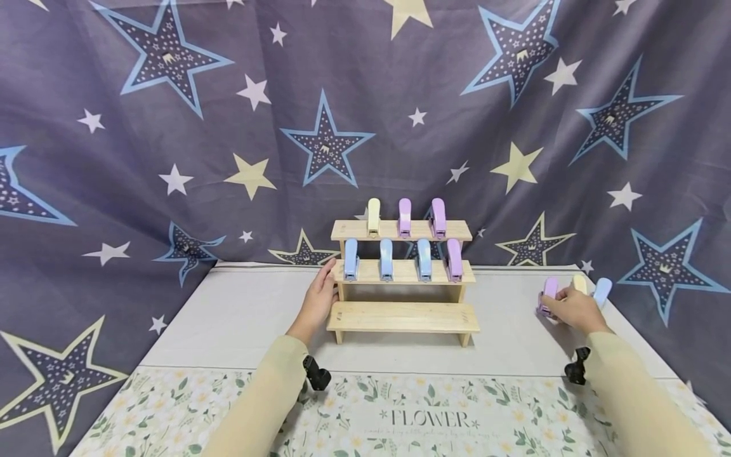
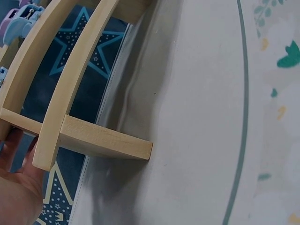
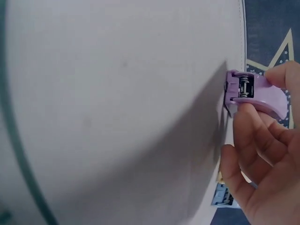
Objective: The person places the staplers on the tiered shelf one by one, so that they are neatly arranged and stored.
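My left hand [image 1: 317,301] grips the left end of the middle tier of a three-tier wooden stand [image 1: 405,317]; in the left wrist view its fingers reach behind the side support. Off to the right, my right hand [image 1: 579,311] pinches a small purple stapler [image 3: 262,93] between thumb and fingers. The stapler stands upright, its base right at the white table surface. Just beyond that hand are a yellow stapler [image 1: 580,283] and a blue stapler [image 1: 602,292], both partly hidden by it.
On the top tier stand a yellow stapler [image 1: 374,217] and two purple staplers [image 1: 405,217]. The middle tier carries three blue staplers [image 1: 386,259] and a purple stapler [image 1: 454,259]. A flower-print mat [image 1: 428,412] covers the near table; a star-patterned curtain [image 1: 365,127] hangs behind.
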The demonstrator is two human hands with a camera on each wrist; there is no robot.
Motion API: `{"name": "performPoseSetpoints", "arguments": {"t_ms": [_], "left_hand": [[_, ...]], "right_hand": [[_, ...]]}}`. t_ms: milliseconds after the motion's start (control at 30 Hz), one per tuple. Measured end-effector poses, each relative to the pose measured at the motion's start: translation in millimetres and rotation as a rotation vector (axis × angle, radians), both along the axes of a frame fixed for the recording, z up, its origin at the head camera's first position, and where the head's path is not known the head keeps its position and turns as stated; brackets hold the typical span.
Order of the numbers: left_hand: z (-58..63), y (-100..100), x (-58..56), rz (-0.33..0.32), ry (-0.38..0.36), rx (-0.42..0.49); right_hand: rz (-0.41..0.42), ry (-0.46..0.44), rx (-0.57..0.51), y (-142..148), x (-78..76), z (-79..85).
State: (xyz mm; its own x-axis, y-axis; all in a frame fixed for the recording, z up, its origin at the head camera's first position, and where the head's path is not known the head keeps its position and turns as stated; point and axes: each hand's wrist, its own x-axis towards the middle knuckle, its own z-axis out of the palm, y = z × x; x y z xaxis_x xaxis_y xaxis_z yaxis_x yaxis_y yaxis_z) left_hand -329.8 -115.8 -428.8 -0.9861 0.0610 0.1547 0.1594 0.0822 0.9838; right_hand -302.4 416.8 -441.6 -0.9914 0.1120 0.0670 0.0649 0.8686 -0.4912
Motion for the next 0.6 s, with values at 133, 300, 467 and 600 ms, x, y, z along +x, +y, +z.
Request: {"name": "performPoseSetpoints", "arguments": {"t_ms": [133, 300, 467, 600], "left_hand": [[-1.4, 0, -0.1, 0.006, -0.002, 0.001], [-1.7, 0, -0.1, 0.007, -0.005, 0.004], [-1.3, 0, -0.2, 0.012, -0.003, 0.002], [-1.0, 0, -0.4, 0.007, 0.0, 0.006]], "right_hand": [[0.042, -0.015, -0.02, -6, 1.8, 4.1], [0.119, 0.006, -0.032, -20, 8.0, 18.4], [0.204, 0.031, -0.052, -42, 18.0, 37.8], [0.275, 0.031, -0.06, -60, 27.4, 49.6]]}}
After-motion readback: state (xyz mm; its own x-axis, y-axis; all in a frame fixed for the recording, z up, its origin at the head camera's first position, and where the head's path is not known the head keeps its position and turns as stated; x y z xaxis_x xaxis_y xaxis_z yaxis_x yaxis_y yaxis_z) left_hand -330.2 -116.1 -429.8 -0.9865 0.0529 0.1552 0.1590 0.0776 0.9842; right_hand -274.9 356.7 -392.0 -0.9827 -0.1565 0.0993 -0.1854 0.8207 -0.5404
